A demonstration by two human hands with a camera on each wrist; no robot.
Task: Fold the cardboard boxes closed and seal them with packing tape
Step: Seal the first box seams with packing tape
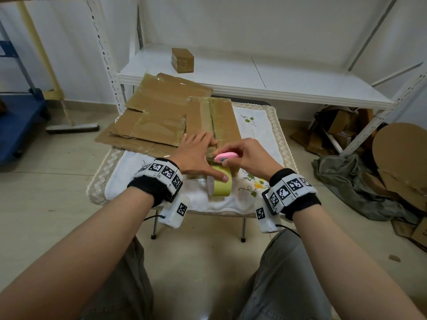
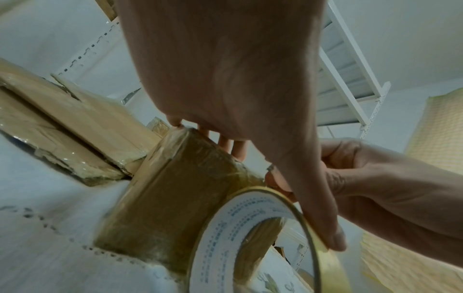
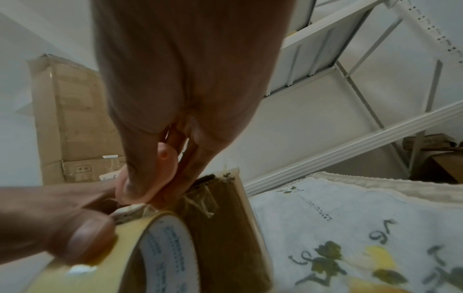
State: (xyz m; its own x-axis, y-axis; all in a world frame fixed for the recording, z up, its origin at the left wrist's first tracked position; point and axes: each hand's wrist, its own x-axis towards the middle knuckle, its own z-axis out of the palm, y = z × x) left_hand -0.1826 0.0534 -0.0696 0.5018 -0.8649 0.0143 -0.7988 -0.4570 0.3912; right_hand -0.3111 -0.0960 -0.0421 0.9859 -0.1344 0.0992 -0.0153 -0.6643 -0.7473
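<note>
At the box's near end, both hands are busy. Left hand point(image 1: 196, 155) is spread flat, fingers pressing the box point(image 1: 215, 121) top, thumb stretched back onto the tape roll point(image 1: 219, 183), which stands on edge against the box's near face. Fingers straight, nothing gripped, just pinning. Right hand point(image 1: 245, 155) is clenched round a pink cutter point(image 1: 223, 156), pinched between thumb and fingers, its tip right at the box's near top edge where the tape runs off toward the roll.

This looks like the cut, and here's how to do it well: keep the tape taut between box and roll, thumb firm so the roll can't creep, and draw the blade across the strip just off the box edge, away from that left thumb. Then smooth the tail down the near face.

Beside the box, to its left, lie flattened cardboard sheets point(image 1: 157, 118). Behind the box stands a white shelf point(image 1: 254, 75) with a small sealed carton point(image 1: 182, 60).
</note>
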